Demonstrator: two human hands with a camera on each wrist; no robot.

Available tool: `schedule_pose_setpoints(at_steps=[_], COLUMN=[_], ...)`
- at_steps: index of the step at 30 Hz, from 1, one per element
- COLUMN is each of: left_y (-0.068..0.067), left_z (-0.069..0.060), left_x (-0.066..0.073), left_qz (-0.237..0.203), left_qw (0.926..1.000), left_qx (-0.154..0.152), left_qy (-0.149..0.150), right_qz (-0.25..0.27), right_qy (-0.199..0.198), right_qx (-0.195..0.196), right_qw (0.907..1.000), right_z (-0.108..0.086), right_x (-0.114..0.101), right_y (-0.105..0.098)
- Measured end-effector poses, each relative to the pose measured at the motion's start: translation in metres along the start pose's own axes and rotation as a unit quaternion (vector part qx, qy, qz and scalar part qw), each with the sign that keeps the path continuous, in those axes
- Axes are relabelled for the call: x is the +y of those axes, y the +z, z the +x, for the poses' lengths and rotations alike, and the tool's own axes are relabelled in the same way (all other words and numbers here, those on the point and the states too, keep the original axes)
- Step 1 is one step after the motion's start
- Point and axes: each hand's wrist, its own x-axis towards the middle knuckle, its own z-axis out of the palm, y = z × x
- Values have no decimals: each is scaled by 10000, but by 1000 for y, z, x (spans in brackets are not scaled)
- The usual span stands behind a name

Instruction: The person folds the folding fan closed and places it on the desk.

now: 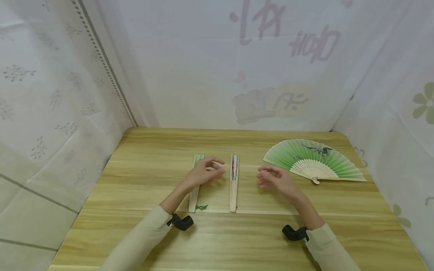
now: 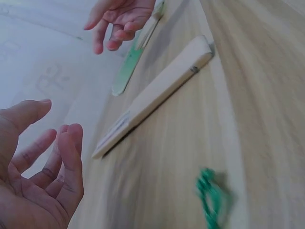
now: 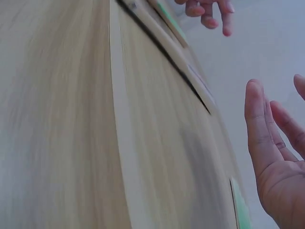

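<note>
My left hand (image 1: 204,173) hovers over a folded green fan (image 1: 193,198) on the table, covering its middle; a green tassel (image 1: 201,207) lies at the fan's near end. Between my two hands lies another folded fan (image 1: 233,192), pale-ribbed with a grey and red printed leaf. My right hand (image 1: 276,179) hangs to the right of that fan, its fingers loosely bent and holding nothing. Beyond it an unfolded green fan (image 1: 315,156) with a dark bird-and-branch print spreads across the right side. In the left wrist view, the left hand (image 2: 43,176) has bent, separated fingers and an unoccupied palm.
The wooden table (image 1: 152,150) carries all the fans. Patterned white cloth (image 1: 190,67) hangs behind it and along both sides. A black wrist camera (image 1: 181,222) sits at the left cuff, and another black camera (image 1: 294,233) at the right.
</note>
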Motion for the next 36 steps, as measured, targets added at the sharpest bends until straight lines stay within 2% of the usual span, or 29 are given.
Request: schedule_pose_setpoints(at_steps=[6, 15, 23, 30, 36], left_y=[15, 33, 53, 77, 97], left_z=[23, 50, 74, 87, 100], left_x=[6, 16, 20, 19, 14], left_qz=[-21, 78, -48, -267, -376], left_qw=[10000, 9994, 9990, 9991, 9992], left_qx=[-73, -249, -291, -224, -89], left_qy=[20, 232, 333, 223, 73], right_qz=[64, -270, 242, 329, 830], right_qy=[-133, -85, -153, -43, 2], right_qx=[295, 533, 606, 718, 970], right_qw=[9995, 9982, 9977, 9969, 9918], right_z=[-17, -39, -65, -89, -106], right_x=[-3, -3, -3, -4, 0], right_y=[-28, -64, -97, -119, -133])
